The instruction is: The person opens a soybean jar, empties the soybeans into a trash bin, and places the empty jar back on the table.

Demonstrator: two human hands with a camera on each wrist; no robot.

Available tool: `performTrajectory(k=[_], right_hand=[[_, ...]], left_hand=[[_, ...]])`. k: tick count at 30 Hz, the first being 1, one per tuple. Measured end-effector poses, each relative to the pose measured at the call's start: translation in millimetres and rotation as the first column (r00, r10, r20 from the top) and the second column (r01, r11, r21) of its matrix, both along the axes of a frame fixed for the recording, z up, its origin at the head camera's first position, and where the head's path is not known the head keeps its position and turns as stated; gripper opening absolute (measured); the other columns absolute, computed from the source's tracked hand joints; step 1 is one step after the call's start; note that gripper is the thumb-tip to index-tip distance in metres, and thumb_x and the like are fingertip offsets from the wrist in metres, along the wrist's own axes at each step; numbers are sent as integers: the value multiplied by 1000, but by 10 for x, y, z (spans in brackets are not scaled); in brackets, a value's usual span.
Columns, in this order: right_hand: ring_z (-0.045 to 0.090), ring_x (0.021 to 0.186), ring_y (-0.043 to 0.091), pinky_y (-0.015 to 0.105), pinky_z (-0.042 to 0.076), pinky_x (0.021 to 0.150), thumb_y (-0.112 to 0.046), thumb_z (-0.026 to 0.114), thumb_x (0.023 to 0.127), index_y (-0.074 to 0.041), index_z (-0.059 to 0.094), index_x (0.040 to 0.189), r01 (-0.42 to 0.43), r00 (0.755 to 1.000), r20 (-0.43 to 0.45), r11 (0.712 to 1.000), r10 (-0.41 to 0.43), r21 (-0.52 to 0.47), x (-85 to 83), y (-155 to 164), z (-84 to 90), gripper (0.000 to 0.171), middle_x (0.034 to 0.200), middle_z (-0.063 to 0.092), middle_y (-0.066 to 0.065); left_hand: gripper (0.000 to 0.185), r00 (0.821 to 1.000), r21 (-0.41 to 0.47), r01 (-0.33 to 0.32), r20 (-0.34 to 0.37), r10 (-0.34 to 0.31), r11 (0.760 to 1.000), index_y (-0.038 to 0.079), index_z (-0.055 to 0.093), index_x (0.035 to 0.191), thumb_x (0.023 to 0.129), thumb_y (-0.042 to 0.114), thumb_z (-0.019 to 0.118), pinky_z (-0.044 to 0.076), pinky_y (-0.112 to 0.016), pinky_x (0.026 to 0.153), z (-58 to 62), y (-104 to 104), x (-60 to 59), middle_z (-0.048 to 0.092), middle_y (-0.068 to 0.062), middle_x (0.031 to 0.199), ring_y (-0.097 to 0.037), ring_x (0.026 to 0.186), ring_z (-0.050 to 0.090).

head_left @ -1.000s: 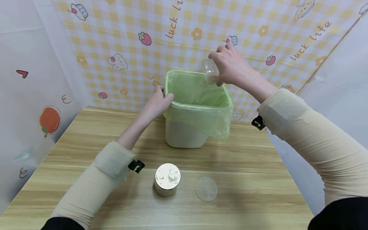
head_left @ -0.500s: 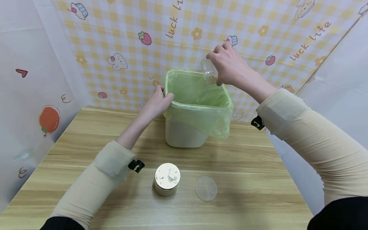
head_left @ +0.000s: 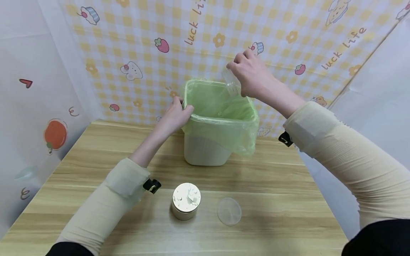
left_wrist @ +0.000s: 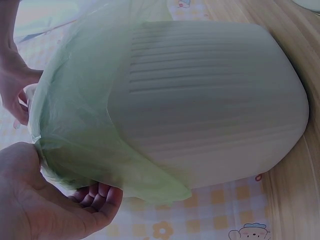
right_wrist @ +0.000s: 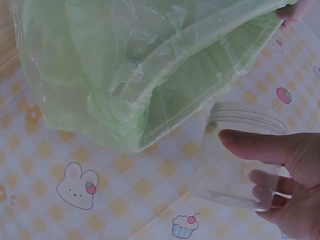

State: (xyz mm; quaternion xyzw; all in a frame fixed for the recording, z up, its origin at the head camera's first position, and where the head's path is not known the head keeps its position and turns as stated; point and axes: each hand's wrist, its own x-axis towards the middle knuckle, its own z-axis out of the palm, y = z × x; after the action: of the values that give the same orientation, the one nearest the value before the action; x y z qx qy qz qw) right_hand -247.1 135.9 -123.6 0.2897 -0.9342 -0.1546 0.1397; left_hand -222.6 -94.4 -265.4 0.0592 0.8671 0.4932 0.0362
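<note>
At the back of the table stands a white trash bin (head_left: 206,151) lined with a translucent green bag (head_left: 221,133) folded over its rim. My left hand (head_left: 175,115) grips the bin's left rim through the bag, thumb on top; the left wrist view shows the curled fingers (left_wrist: 102,197) at the edge. Above the right side of the opening, my right hand (head_left: 256,76) holds a clear plastic jar (head_left: 231,82) tipped mouth-down toward the bin. In the right wrist view the see-through jar (right_wrist: 215,170) has no lid, and a small brown speck clings near its threaded neck.
A silver round tin (head_left: 186,201) stands on the wooden table (head_left: 272,185) in front of the bin. To its right lies a clear round lid (head_left: 229,211). Patterned cloth (head_left: 144,46) hangs right behind the bin.
A faint brownish stream fell from the jar one second ago and no longer shows. My right hand has shifted slightly left with the jar. The left hand has stayed at the rim.
</note>
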Motion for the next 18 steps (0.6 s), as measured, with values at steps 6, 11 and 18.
performTrajectory(k=[6, 11, 18], right_hand=[[49, 116, 50, 58, 47, 99, 19, 55, 76, 6, 62, 125, -80, 993, -82, 997, 81, 7, 12, 12, -31, 52, 118, 60, 30], [53, 111, 49, 57, 49, 95, 21, 42, 85, 7, 63, 113, -160, 975, -154, 987, 163, 34, 10, 13, -67, 38, 114, 62, 31], [51, 116, 46, 54, 50, 100, 23, 46, 88, 6, 62, 116, -234, 953, -168, 964, 253, 126, 16, 6, -104, 36, 121, 60, 28]], left_hand=[[65, 1000, 1, 3, -4, -3, 1000, 4, 29, 149, 94, 37, 39, 45, -39, 83, -9, -4, -4, 46, -15, 126, -28, 105, 49], [65, 1000, 5, 3, 0, -3, 1000, 3, 29, 148, 93, 37, 38, 44, -39, 84, -3, -2, -5, 45, -15, 124, -29, 106, 48], [66, 1000, -6, 0, 8, 0, 1000, 4, 28, 149, 93, 38, 38, 43, -41, 89, 1, -2, -4, 45, -15, 129, -29, 111, 48]])
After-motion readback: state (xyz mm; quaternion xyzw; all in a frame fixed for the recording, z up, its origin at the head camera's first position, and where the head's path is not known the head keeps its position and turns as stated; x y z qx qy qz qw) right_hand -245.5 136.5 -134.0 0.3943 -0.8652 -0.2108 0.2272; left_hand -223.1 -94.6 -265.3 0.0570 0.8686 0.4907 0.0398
